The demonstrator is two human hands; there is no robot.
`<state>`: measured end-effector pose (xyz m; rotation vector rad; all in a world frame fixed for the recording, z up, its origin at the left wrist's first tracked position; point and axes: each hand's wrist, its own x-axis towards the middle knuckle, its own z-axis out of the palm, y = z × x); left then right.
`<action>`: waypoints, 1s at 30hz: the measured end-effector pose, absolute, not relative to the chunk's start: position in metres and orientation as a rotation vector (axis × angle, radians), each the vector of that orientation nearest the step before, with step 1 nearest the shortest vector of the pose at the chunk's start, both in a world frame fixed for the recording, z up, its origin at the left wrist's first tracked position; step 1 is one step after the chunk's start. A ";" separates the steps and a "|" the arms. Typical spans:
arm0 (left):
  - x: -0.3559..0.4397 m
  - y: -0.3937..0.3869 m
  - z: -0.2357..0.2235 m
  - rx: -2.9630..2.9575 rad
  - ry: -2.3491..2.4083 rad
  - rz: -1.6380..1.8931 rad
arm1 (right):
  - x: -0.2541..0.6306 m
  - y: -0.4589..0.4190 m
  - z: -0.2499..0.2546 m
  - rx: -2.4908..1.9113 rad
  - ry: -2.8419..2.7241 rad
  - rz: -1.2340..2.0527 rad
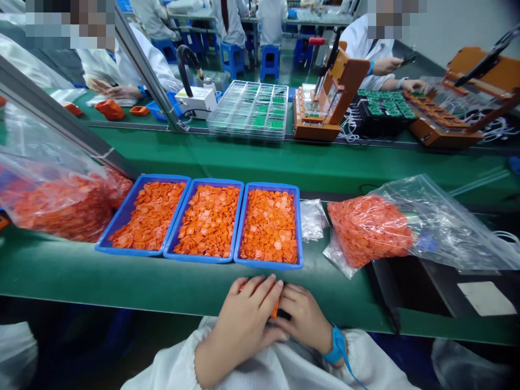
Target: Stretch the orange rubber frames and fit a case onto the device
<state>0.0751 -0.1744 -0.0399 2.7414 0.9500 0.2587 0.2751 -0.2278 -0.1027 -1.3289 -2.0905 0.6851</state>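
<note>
At the table's front edge, my left hand (pixel 248 311) and my right hand (pixel 305 315) come together around an orange plastic part (pixel 275 310). Most of that part is hidden by my fingers, so its full shape does not show. The left fingers lie closed over its top, while the right fingers and thumb close on its right side. A blue wrist strap circles my right wrist. Just beyond my hands stand three blue trays (pixel 268 265) side by side, filled with small flat orange plastic pieces (pixel 268 225).
Plastic bags of orange pieces lie at left (pixel 60 208) and right (pixel 369 230). Behind are a clear compartment box (pixel 247 111) with green circuit boards and orange test fixtures (pixel 337 103). A metal post (pixel 146 65) slants at left. Co-workers in white sit across the bench.
</note>
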 end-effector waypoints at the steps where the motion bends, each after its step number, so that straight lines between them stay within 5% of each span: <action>1: 0.078 -0.174 -0.044 2.730 0.986 0.234 | 0.274 -0.228 -0.105 -1.324 -2.098 0.674; 14: 0.081 -0.164 -0.045 2.802 0.949 0.091 | 0.270 -0.231 -0.111 -1.203 -1.996 0.870; 30: 0.040 -0.135 -0.049 2.744 0.853 0.543 | 0.269 -0.219 -0.097 -1.390 -1.343 1.143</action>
